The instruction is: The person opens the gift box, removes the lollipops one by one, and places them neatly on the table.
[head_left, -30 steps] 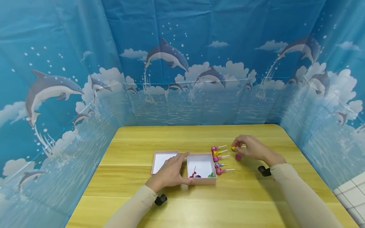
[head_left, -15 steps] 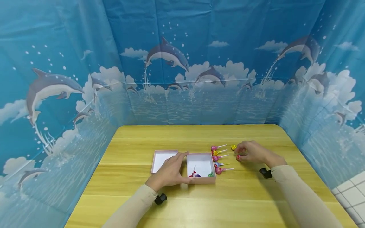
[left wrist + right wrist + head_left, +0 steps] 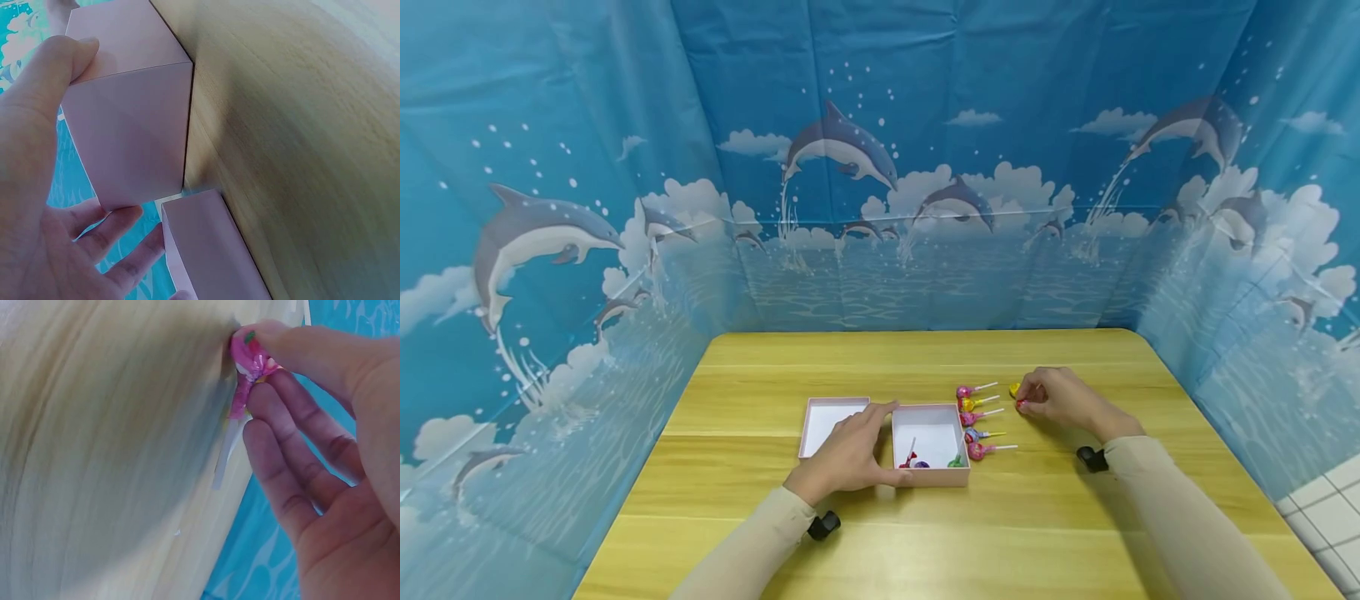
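My right hand (image 3: pixel 1063 404) pinches a pink lollipop (image 3: pixel 250 353) by its wrapped head, low over the table, its white stick pointing away from the fingertips. Just behind it lies a yellow lollipop (image 3: pixel 1014 389), partly hidden by the fingers. With thumb on the front wall and fingers on the left side, my left hand (image 3: pixel 847 450) holds a pale pink box (image 3: pixel 931 477). Inside the box are a red lollipop (image 3: pixel 907 460), a purple one (image 3: pixel 922 465) and a green one (image 3: pixel 955 461).
Several lollipops (image 3: pixel 976 451) lie in a column along the box's right side, sticks pointing right. A shallow box lid (image 3: pixel 827 417) sits left of the box, partly behind my left hand. The wooden table (image 3: pixel 880 358) ends at a blue dolphin curtain (image 3: pixel 880 283).
My right hand has let go of the yellow lollipop, taken the pink one nearer me, and shifted it slightly away and left, close to the yellow one. The left hand stays put.
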`<state>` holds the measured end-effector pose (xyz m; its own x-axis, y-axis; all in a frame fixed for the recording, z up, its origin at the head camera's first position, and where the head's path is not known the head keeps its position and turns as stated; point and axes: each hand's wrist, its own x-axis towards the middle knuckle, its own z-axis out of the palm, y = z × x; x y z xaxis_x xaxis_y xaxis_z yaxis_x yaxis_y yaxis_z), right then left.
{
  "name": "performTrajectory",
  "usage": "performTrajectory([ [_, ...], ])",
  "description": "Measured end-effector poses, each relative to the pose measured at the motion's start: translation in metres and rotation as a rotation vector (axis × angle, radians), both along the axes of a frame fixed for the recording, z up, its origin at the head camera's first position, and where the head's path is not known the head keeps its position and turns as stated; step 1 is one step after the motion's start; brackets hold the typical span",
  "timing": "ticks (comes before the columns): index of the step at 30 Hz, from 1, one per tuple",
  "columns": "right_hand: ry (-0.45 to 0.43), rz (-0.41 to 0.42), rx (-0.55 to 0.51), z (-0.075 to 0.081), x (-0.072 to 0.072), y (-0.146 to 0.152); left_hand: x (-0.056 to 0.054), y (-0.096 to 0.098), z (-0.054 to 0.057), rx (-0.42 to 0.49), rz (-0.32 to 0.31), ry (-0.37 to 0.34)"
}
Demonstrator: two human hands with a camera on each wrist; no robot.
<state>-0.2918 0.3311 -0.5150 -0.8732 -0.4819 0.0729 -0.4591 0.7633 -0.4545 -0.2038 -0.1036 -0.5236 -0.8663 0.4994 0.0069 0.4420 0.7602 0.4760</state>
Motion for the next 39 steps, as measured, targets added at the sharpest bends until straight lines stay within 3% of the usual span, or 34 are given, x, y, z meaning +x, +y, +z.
performTrajectory([
  [19,0.090,0.008,-0.028,-0.005,0.005,0.002,0.002,0.000,-0.004,-0.013,0.006,0.007],
  [28,0.107,-0.004,-0.032,0.004,0.009,0.001,0.001,-0.001,-0.002,-0.014,-0.001,0.004],
  [39,0.217,0.117,-0.030,0.031,0.019,-0.032,-0.001,-0.001,0.000,-0.009,-0.004,0.007],
])
